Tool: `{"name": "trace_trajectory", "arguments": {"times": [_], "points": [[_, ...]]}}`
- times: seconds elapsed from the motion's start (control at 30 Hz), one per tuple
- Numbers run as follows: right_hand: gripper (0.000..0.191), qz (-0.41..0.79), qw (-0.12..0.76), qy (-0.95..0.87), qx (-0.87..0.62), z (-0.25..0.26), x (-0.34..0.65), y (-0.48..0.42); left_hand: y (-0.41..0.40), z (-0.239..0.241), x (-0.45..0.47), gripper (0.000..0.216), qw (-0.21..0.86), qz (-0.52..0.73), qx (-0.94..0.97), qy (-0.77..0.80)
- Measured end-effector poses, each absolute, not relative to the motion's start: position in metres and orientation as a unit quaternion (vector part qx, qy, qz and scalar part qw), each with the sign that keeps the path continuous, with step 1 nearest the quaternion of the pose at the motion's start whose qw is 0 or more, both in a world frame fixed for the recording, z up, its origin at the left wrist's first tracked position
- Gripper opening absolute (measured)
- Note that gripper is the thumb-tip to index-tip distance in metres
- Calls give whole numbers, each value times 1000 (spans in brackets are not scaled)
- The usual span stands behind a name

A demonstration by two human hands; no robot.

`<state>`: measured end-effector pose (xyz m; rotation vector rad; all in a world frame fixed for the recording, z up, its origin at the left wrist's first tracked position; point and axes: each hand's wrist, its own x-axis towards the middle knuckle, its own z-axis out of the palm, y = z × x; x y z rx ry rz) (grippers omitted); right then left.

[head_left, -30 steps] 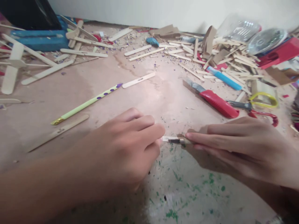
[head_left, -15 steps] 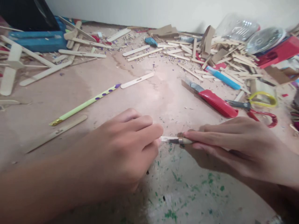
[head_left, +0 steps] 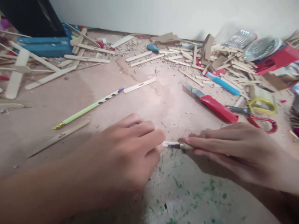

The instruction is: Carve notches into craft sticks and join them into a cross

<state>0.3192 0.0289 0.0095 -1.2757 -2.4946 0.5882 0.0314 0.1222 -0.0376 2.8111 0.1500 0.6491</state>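
Open floor is left past the hands; it's hemmed in by a red utility knife point(head_left: 213, 105), spotted pencil point(head_left: 87, 108), and stick piles point(head_left: 224, 65).

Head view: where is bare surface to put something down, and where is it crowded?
Bare: the middle patch between spotted pencil, red knife and left hand; another between pencil and long sticks at left. Crowded: stick pile and scissors at right.
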Motion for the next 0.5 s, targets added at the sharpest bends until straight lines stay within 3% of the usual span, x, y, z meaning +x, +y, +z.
{"name": "trace_trajectory", "arguments": {"times": [0.5], "points": [[27, 125, 99, -893, -421, 19, 325, 31, 122, -38, 32, 36, 128, 236, 962, 56]]}}
